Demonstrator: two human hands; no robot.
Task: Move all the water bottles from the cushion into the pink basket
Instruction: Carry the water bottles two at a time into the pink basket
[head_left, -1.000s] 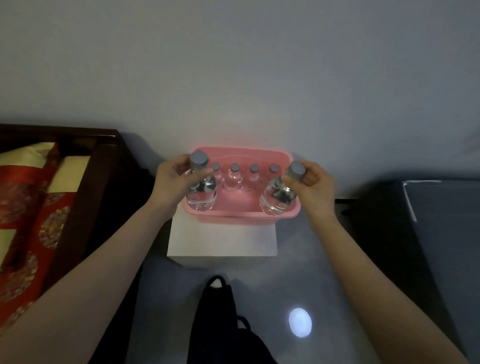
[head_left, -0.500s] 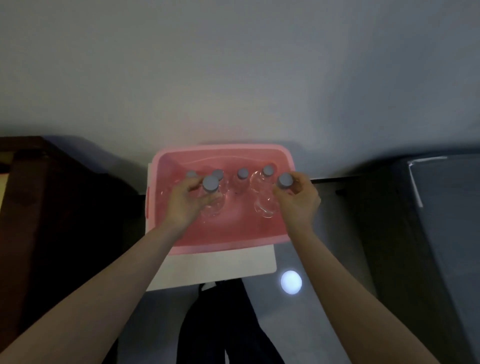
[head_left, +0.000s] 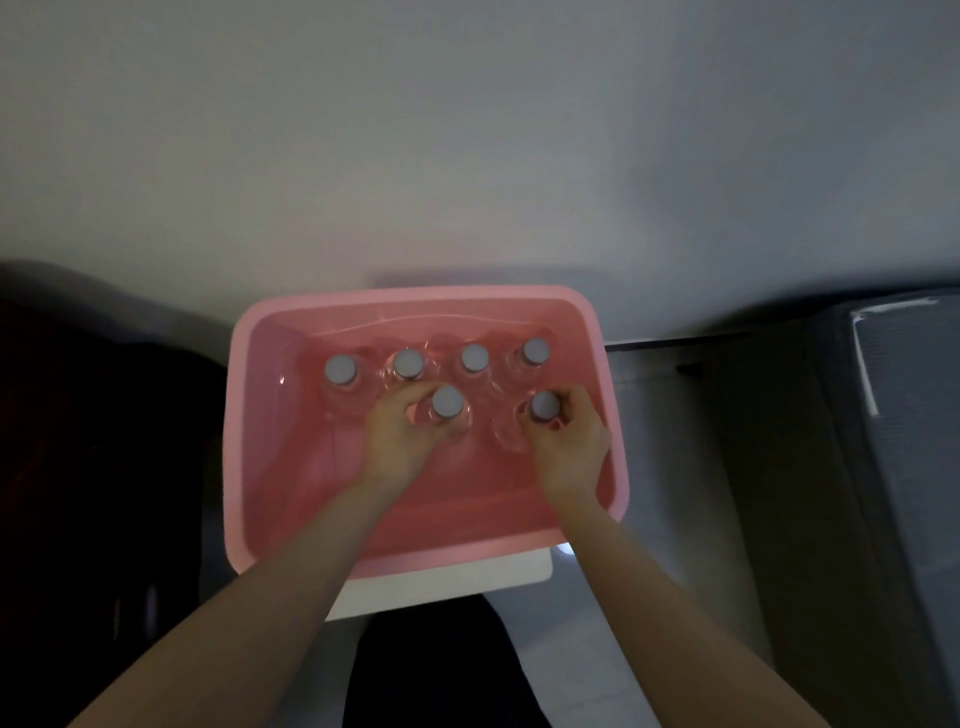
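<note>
The pink basket (head_left: 244, 415) sits below me against the wall. Several clear water bottles with grey caps stand upright in a row along its far side (head_left: 408, 362). My left hand (head_left: 397, 434) reaches into the basket and is wrapped around a bottle (head_left: 447, 401) standing in front of that row. My right hand (head_left: 569, 441) grips another bottle (head_left: 544, 405) by its neck, near the basket's right wall. Both held bottles are upright and low inside the basket. The cushion is out of view.
The basket rests on a white stand (head_left: 441, 584) on the pale floor. Dark wooden furniture (head_left: 93, 467) is at the left, a grey surface (head_left: 904, 441) at the right, and something black (head_left: 431, 670) lies on the floor under my arms.
Both hands have gone from holding the two bottles above the basket's front rim to lowering them down inside it. My view has tilted to look straight down into the basket.
</note>
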